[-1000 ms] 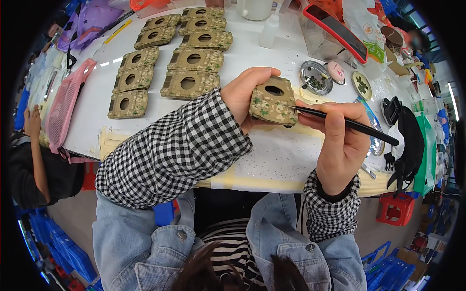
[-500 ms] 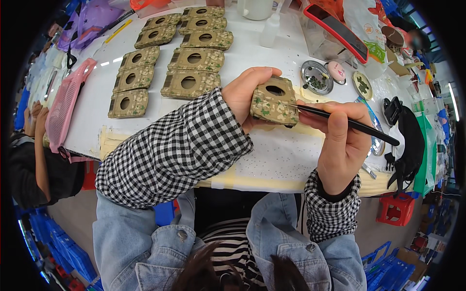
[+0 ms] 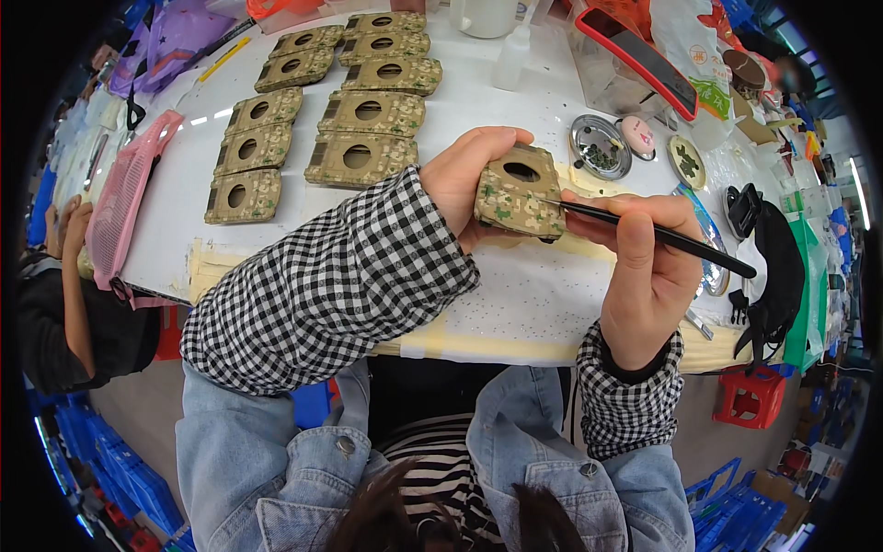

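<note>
My left hand (image 3: 457, 180) is closed around a camouflage-patterned model vehicle hull (image 3: 521, 204) with a round hole in its top. Black tweezers (image 3: 676, 241) are pinched between the thumb and fingers of my right hand (image 3: 651, 271). Their tip touches or hovers just over the hull's upper face, below the hole; whether a small piece is in the tip I cannot make out. On the table to the left, several similar hulls (image 3: 365, 111) stand in two columns. A round dish (image 3: 601, 147) with small dark green bits lies beyond my right hand.
A pink lidded item (image 3: 638, 136) and a second round dish (image 3: 686, 161) with green pieces sit at the right. Farther back are a red-cased phone (image 3: 636, 62) and a small bottle (image 3: 511, 57). A pink mesh bag (image 3: 138, 198) lies left, near another person's hand (image 3: 76, 228).
The tweezers and my right hand shift very slightly at the hull. My left hand and the hull stay in place. At the far left, the other person's hands move a little.
</note>
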Tool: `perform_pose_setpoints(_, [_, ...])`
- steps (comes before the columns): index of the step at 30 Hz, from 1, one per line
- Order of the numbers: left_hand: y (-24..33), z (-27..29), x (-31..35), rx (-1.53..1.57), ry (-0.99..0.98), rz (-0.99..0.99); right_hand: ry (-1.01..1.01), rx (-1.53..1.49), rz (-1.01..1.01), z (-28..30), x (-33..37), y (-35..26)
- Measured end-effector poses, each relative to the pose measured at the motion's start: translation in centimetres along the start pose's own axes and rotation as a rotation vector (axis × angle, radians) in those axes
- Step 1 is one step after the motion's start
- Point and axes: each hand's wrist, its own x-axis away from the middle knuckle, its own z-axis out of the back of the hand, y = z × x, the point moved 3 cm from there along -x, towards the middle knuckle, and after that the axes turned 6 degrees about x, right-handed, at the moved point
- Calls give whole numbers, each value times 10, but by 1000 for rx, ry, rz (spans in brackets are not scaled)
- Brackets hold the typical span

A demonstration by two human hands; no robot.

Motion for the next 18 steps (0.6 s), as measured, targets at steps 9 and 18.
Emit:
perform_pose_setpoints(9, [0,2,0,7,-7,3,14,16,5,1,1,1])
perform_pose_setpoints(18, [-1,1,-1,16,-10,3,7,-44,-35,3,1,1])
